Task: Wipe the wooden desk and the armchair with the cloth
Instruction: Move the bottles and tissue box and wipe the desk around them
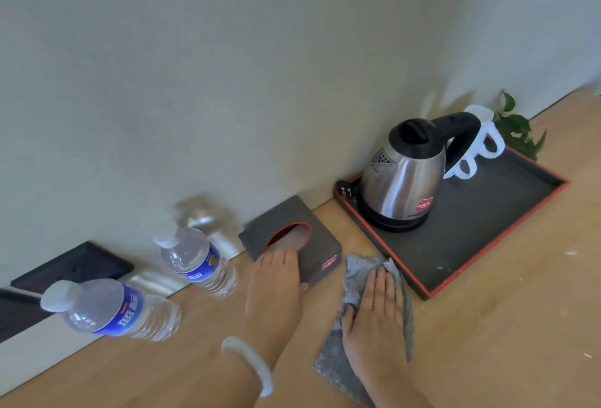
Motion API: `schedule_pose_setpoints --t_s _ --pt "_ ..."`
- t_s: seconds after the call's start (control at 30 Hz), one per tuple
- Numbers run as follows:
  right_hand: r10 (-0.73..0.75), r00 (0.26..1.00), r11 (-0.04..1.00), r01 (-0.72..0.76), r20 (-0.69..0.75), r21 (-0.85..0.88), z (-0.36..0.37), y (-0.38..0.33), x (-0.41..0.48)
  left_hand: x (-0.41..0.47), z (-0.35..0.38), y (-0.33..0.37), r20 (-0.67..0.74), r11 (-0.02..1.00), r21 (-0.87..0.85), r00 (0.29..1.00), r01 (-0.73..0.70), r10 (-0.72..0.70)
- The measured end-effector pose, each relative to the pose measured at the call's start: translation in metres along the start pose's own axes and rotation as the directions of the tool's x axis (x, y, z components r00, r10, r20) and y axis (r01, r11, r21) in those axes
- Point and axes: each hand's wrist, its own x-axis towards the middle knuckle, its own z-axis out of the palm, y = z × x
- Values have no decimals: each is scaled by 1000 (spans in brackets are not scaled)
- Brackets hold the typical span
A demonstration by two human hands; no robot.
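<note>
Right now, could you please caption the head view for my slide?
The right hand presses the cloth on the desk while the left hand grips the box.

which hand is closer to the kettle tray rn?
Right. The right hand lies flat on the cloth, just off the near-left edge of the tray. The left hand is farther left, holding the tissue box.

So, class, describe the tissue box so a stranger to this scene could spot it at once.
Look along the wooden desk where it meets the wall, between the kettle tray and the two water bottles. The tissue box is the dark grey block held by the left hand; only it has a red-rimmed oval opening on top.
</note>
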Motion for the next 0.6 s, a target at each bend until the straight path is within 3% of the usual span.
schedule_pose_setpoints --t_s 0.23,0.37,0.47,0.6 --pt "-237 961 969 225 139 100 -3 -31 96 -45 -27 -22 -37 978 -196 997 64 -72" --pt "-259 932 966 255 254 49 -2 -62 150 -38 -35 -19 -58 957 -282 995 60 -80" --pt "-324 918 946 323 229 43 0 -61 149 -34 -40 -23 -77 962 -266 993 63 -86" --pt "-613 780 789 614 125 31 1 -49 109 -26 -47 -25 -92 970 -239 993 52 -76"
